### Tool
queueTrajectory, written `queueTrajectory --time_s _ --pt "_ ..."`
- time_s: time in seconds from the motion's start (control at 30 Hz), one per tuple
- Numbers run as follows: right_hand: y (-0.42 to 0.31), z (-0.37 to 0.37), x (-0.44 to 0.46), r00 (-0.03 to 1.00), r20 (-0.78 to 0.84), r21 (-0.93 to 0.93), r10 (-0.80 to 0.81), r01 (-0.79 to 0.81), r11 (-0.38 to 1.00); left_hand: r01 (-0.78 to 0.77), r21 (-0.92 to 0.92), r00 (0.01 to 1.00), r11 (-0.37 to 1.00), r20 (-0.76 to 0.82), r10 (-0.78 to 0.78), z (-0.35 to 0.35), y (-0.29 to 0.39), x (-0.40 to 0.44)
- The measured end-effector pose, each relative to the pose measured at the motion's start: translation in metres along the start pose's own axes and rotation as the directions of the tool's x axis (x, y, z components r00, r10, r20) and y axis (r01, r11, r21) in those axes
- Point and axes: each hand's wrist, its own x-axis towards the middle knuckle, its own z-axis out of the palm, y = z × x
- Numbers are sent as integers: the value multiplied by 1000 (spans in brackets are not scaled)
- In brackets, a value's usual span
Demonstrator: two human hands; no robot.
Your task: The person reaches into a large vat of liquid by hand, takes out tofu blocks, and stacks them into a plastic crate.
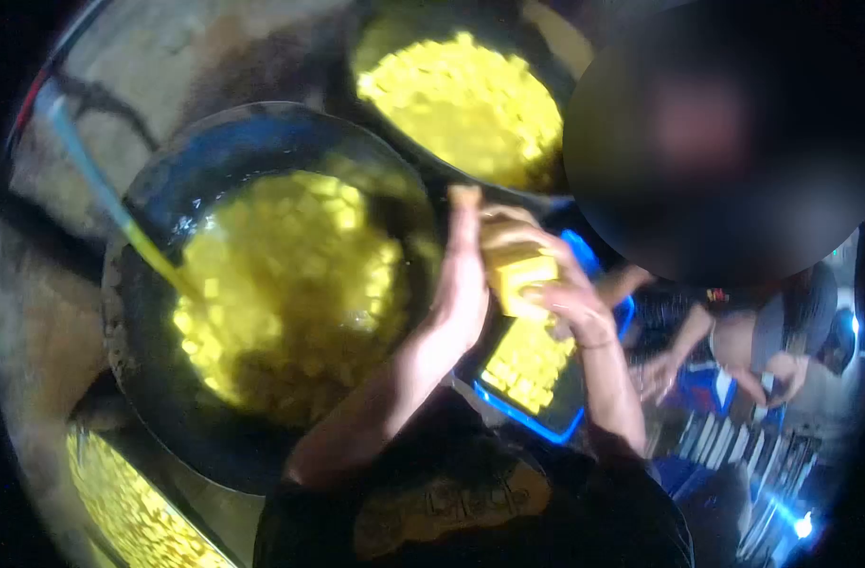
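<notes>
Yellow blocks (pixel 525 284), like pieces of tofu, are held in a small stack by my right hand (pixel 567 284), whose fingers curl round the far side with the thumb in front. My left hand (pixel 465 275) stands close along the left side of the stack, seen edge-on with fingers stretched out; blur hides whether it touches. Below the hands, a blue-rimmed tray (pixel 527 428) holds rows of similar yellow pieces (pixel 529 364). To the left, a large dark wok (pixel 158 379) contains many yellow pieces (pixel 290 246) in liquid.
A second wok of yellow pieces (pixel 461 109) stands at the back. A long handle (pixel 110 194) leans into the large wok. More yellow pieces (pixel 139 502) lie at the lower left. Other people's arms (pixel 683 346) and a slatted rack (pixel 745 454) are at the right.
</notes>
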Motion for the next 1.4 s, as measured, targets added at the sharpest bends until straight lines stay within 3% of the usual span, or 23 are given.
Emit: queueTrajectory --time_s 0.07,0.17,0.23,0.27,0.33,0.37,0.43,0.5,0.53,0.57,0.63,0.67,0.7,0.77,0.9,0.93,0.97,1.0,1.1,1.17,1.23,1.33,1.4 --pt "22 -31 -61 974 -228 152 16 19 988 -58 472 996 880 82 22 14 -21 0" --pt "98 -62 -151 803 -516 455 299 -38 889 -450 890 808 77 368 461 -9 -44 12" --pt "179 -77 -182 388 -676 565 627 -274 778 -532 840 701 -106 507 501 -35 -66 29" --pt "201 -80 -186 533 -696 356 481 -325 876 -458 872 764 -171 485 426 -26 -64 24" --pt "286 -101 -187 542 -598 552 591 -257 794 -490 848 760 -200 529 378 -22 -67 22" --pt "336 -108 -186 396 -697 342 598 -550 762 -521 824 749 -222 566 344 -24 -68 22" --pt "415 -100 -172 131 -913 10 386 -940 341 -560 804 717 -202 592 368 -26 -72 26" --pt "488 -63 -174 420 -907 -422 -37 -902 92 -492 862 785 -119 499 368 -18 -69 20" --pt "515 -43 -177 587 -749 -497 -307 -804 -326 -483 866 784 -128 493 377 -19 -67 22" --pt "515 -40 -175 599 -740 -514 -306 -797 -318 -452 879 802 -154 475 361 -21 -63 23" --pt "517 -46 -174 417 -898 -431 141 -899 -84 -391 900 822 -192 436 367 -28 -45 24" --pt "515 -53 -175 330 -864 -358 379 -934 -2 -386 922 864 -34 374 336 -29 -30 26" --pt "503 -63 -180 453 -768 -457 453 -883 109 -362 924 899 120 312 307 -34 -13 28" --pt "487 -79 -188 616 -589 -589 523 -770 244 -423 819 878 387 266 398 -49 20 32" --pt "471 -114 -192 749 -385 -784 539 -574 237 -392 775 877 495 153 455 -99 89 26" --pt "462 -118 -181 765 -344 -816 545 -530 228 -267 817 933 512 85 351 -116 99 21" --pt "392 -113 -158 589 -555 -494 588 -802 336 -140 845 971 516 14 240 -136 106 17" --pt "373 -122 -156 764 -597 -707 246 -646 289 -51 914 975 403 -41 217 -166 100 15" --pt "198 -82 -68 817 -577 -450 -13 -304 839 55 992 973 -116 -27 227 -275 29 0" --pt "71 -1 -1 924 -334 -447 -185 17 894 322 731 939 -602 -326 107 -282 -5 -20" --pt "26 60 53 954 118 -708 -276 275 650 329 744 944 -582 -270 188 -342 -67 -25" --pt "61 133 122 860 487 -809 152 379 449 342 803 923 -489 -190 334 -418 -144 -21" --pt "115 167 162 664 460 -886 589 379 265 353 807 898 -474 -150 414 -453 -178 -17"
